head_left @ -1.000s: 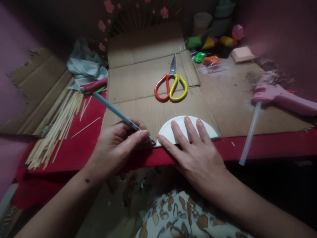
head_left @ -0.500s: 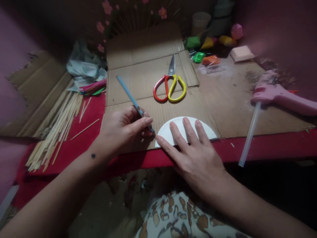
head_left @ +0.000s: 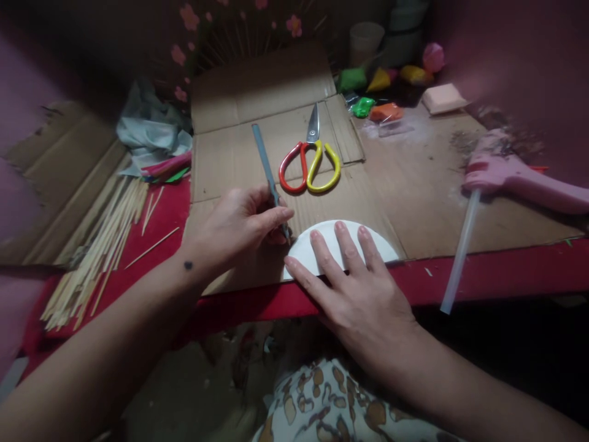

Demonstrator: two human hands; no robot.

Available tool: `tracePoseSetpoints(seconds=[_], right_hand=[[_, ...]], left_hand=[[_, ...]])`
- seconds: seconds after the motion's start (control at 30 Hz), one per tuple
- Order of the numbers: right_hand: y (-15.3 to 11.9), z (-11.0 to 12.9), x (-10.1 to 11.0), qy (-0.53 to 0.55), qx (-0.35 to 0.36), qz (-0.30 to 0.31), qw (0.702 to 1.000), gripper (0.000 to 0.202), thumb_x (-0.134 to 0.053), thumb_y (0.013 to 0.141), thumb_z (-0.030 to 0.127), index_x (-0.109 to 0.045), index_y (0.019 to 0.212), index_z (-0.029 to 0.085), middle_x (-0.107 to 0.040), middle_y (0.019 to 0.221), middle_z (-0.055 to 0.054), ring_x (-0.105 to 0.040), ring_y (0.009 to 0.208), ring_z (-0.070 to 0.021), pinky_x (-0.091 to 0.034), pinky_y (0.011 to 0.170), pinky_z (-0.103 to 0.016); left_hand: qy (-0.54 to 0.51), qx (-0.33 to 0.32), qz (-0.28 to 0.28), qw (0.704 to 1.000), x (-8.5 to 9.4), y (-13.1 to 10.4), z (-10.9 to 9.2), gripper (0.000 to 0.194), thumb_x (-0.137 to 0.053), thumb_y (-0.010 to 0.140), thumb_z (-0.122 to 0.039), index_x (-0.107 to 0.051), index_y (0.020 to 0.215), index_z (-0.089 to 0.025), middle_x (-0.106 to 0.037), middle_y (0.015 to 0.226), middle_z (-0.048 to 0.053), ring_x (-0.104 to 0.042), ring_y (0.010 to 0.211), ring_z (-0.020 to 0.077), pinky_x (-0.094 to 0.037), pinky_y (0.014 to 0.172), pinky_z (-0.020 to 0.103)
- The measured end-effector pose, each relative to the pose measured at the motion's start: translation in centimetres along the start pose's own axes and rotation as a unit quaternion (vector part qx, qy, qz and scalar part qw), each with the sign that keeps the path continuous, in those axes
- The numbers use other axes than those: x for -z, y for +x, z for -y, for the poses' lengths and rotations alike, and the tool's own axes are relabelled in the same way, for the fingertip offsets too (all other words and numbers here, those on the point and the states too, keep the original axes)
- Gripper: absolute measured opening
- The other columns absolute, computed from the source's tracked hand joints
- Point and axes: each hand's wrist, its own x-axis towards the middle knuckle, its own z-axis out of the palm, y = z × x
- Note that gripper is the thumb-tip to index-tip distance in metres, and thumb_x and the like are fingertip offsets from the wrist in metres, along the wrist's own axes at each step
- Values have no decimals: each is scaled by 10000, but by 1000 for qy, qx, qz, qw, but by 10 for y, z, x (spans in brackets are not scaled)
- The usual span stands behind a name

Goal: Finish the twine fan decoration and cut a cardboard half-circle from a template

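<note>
My left hand (head_left: 251,218) is closed around a blue pencil (head_left: 264,156), whose tip points down beside the curved left edge of a white half-circle piece (head_left: 301,248). Whether the tip touches the cardboard under it I cannot tell. My right hand (head_left: 354,276) lies over the white piece with its fingers spread, pressing it flat on the cardboard sheet (head_left: 221,224) at the table's front edge. Behind the piece lie scissors (head_left: 313,162) with one red and one yellow handle, blades pointing away from me.
At the left are thin wooden sticks (head_left: 108,239) on red cloth and a crumpled pale cloth (head_left: 154,132). A pink glue gun (head_left: 497,169) with a glue stick (head_left: 460,252) lies at right. Coloured clay packets (head_left: 386,112) and a pale block (head_left: 444,98) sit at the back.
My left hand has moved the pencil a little up along the curved edge, and the pencil stands steeper. My right hand stays on the white piece. The whole view has shifted slightly.
</note>
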Motion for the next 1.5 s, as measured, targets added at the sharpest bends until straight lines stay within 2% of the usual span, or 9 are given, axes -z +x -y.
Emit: tracePoseSetpoints(seconds=[0.13, 0.37, 0.57, 0.7, 0.83, 0.97, 1.17, 1.3, 1.5], right_hand=[[1, 1, 2, 4, -7, 11, 1000, 415, -441, 898, 229, -462, 1313, 229, -436, 1376, -174, -331, 1282, -432, -290, 1015, -635], [1, 0, 2, 8, -8, 14, 1000, 405, -426, 905, 248, -467, 1307, 219, -433, 1382, -166, -334, 1282, -426, -285, 1026, -623], [2, -1, 0, 8, -6, 5, 1000, 429, -418, 906, 256, -436, 1332, 211, -447, 1363, -178, -333, 1282, -427, -286, 1028, -618], [2, -1, 1, 9, -5, 4, 1000, 450, -410, 904, 241, -419, 1351, 196, -472, 1332, -192, -340, 1281, -424, -295, 1023, -620], [2, 0, 0, 13, -5, -3, 1000, 423, -406, 908, 250, -460, 1325, 196, -500, 1307, -170, -344, 1281, -419, -299, 1027, -617], [1, 0, 0, 18, -8, -9, 1000, 441, -391, 916, 257, -437, 1347, 180, -531, 1262, -162, -354, 1269, -432, -312, 1024, -619], [2, 0, 2, 19, -11, -6, 1000, 467, -399, 915, 282, -395, 1375, 199, -457, 1341, -166, -345, 1273, -436, -306, 1030, -617], [2, -1, 3, 25, -10, 0, 1000, 465, -410, 909, 265, -403, 1370, 207, -486, 1314, -154, -375, 1262, -418, -290, 1041, -616], [3, -2, 5, 39, -28, 6, 999, 457, -404, 912, 288, -416, 1360, 195, -425, 1382, -165, -377, 1274, -378, -270, 1054, -610]], left_hand=[[39, 5, 10, 999, -4, 8, -6, 105, -592, 752, -254, -564, 711, -161, -591, 567, -3, -559, 490, 116, -448, 489, 238], [158, -20, 25, 987, -12, 20, -18, 157, -550, 782, -267, -545, 654, -175, -545, 501, -16, -507, 449, 106, -368, 434, 224], [303, -80, 28, 949, -19, 29, -24, 184, -530, 791, -309, -568, 670, -174, -529, 533, -13, -467, 482, 108, -324, 478, 245], [379, -111, 10, 919, -27, 35, -27, 177, -539, 787, -294, -574, 663, -173, -480, 530, -17, -406, 481, 106, -283, 501, 263], [397, -116, 12, 911, -32, 39, -29, 151, -541, 781, -288, -576, 680, -182, -441, 515, -24, -372, 466, 106, -259, 491, 264], [399, -136, 20, 906, -35, 41, -29, 139, -530, 787, -291, -578, 706, -189, -452, 536, -19, -379, 479, 111, -262, 495, 269], [386, -175, 35, 905, -42, 46, -32, 181, -495, 805, -292, -540, 670, -181, -465, 561, -17, -382, 493, 102, -289, 496, 267], [390, -192, 41, 900, -46, 49, -35, 161, -495, 811, -276, -513, 680, -184, -466, 582, -20, -383, 513, 104, -298, 502, 258], [410, -262, 74, 870, -52, 55, -35, 156, -496, 829, -288, -563, 732, -185, -540, 667, 5, -438, 590, 124, -309, 544, 257]])
